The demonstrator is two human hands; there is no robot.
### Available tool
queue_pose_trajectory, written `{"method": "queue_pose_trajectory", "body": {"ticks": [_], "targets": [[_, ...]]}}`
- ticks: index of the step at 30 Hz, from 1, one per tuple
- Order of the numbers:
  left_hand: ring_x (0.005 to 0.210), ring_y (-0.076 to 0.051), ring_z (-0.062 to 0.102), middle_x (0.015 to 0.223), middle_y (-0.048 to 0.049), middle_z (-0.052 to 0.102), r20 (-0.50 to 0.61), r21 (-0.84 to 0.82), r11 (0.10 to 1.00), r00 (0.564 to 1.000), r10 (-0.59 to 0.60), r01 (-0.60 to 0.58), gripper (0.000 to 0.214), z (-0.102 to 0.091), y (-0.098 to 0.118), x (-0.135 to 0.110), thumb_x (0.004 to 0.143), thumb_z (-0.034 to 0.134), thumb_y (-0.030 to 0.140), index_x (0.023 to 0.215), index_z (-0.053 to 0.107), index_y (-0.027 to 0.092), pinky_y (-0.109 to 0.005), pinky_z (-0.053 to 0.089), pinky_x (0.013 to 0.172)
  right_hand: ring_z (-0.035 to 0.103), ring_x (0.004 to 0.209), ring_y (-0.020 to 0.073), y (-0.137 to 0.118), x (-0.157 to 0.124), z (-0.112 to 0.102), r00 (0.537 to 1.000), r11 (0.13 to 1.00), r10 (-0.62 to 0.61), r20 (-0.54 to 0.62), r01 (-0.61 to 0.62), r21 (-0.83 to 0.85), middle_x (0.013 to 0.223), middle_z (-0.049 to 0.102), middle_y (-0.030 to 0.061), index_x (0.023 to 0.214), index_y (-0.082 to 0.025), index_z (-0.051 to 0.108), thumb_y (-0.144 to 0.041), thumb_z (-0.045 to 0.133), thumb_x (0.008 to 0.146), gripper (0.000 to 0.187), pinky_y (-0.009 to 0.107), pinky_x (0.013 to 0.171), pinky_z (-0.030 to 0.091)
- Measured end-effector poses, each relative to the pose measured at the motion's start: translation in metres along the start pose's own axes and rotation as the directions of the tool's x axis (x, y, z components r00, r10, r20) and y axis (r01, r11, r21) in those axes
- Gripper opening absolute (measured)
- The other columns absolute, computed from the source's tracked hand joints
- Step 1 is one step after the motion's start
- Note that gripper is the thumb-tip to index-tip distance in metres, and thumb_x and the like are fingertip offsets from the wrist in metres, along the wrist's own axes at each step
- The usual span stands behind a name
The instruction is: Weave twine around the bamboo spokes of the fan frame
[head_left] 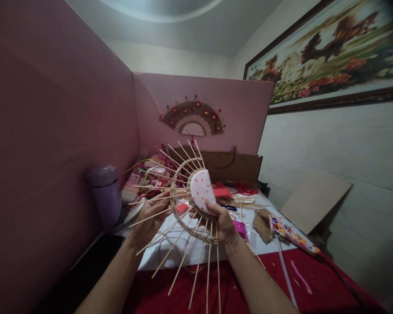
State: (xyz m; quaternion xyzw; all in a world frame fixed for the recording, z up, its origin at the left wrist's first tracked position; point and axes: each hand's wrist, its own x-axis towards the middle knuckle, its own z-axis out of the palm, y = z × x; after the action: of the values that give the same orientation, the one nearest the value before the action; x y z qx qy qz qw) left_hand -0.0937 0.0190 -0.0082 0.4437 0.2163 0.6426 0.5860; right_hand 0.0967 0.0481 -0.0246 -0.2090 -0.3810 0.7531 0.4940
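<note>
A half-made fan [202, 187] is held up in front of me, turned on its side. Its half-round base is covered in white cloth with pink-red dots. Thin wooden sticks spread out from the base, and an arc of braided cord [174, 176] crosses them partway along. My right hand [223, 222] grips the lower end of the base, thumb flat on the dotted cloth, other fingers mostly behind. On the left, my left hand [151, 218] has its fingers closed at the sticks and cord arc; sticks partly cover it. Loose cord [165, 250] lies beneath.
A finished brown fan [193, 115] hangs on the pink panel ahead. A purple tumbler [106, 196] stands left, beside a pile of colourful scraps [150, 174]. Rightward lie burlap pieces [263, 224] and a flower-patterned glue gun [291, 233] with its cable. A blue-black pen-like tool [228, 207] lies behind.
</note>
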Motion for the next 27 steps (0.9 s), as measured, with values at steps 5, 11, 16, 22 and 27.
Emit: {"method": "queue_pose_trajectory", "body": {"ticks": [5,11,16,22,27], "targets": [[0.075,-0.014,0.064,0.093,-0.0079,0.069,0.032,-0.008,1.0,0.999,-0.012,0.013,0.035,0.0,0.004,-0.002,0.07,0.063,0.01,0.105,0.063,0.014,-0.019,0.049,0.064,0.067,0.067,0.0212,0.002,0.0,0.002,0.998,0.998,-0.057,0.041,0.058,-0.019,0.075,0.07,0.0121,0.091,-0.009,0.064,-0.027,0.057,0.074,0.026,0.021,0.043,0.044],[0.076,-0.015,0.065,0.095,-0.0078,0.069,0.029,0.053,0.998,0.999,-0.017,0.016,0.03,0.003,0.009,-0.003,0.073,0.062,0.013,0.103,0.065,0.017,-0.02,0.049,0.065,0.066,0.065,0.02,0.004,-0.003,0.004,0.992,0.991,-0.107,0.064,0.112,-0.069,0.075,0.07,0.0118,0.09,-0.009,0.065,-0.031,0.055,0.076,0.028,0.022,0.046,0.045],[0.079,-0.017,0.065,0.097,-0.0081,0.069,0.016,0.108,0.994,1.0,-0.017,0.015,0.032,0.006,0.011,-0.003,0.074,0.062,0.014,0.106,0.064,0.018,-0.022,0.049,0.068,0.065,0.059,0.0185,0.006,-0.002,0.005,0.995,0.993,-0.099,0.019,0.1,-0.066,0.069,0.07,0.0102,0.094,-0.009,0.064,-0.031,0.056,0.075,0.03,0.022,0.045,0.044],[0.066,-0.012,0.063,0.091,-0.0091,0.07,-0.009,0.067,0.997,1.0,-0.027,0.028,0.031,0.001,0.006,0.0,0.071,0.065,0.012,0.102,0.065,0.013,-0.02,0.049,0.062,0.064,0.058,0.0185,0.005,-0.001,0.008,0.997,0.996,-0.078,-0.03,0.076,-0.046,0.068,0.069,0.0087,0.099,-0.011,0.062,-0.035,0.059,0.073,0.036,0.022,0.042,0.043],[0.065,-0.011,0.064,0.092,-0.0076,0.07,-0.011,0.042,0.999,1.0,-0.013,0.014,0.033,-0.001,0.006,0.001,0.07,0.066,0.01,0.102,0.065,0.015,-0.017,0.049,0.058,0.064,0.06,0.0189,0.008,-0.001,0.008,0.991,0.987,-0.129,0.022,0.13,-0.092,0.072,0.069,0.0098,0.093,-0.009,0.063,-0.036,0.055,0.076,0.033,0.023,0.045,0.044]]}}
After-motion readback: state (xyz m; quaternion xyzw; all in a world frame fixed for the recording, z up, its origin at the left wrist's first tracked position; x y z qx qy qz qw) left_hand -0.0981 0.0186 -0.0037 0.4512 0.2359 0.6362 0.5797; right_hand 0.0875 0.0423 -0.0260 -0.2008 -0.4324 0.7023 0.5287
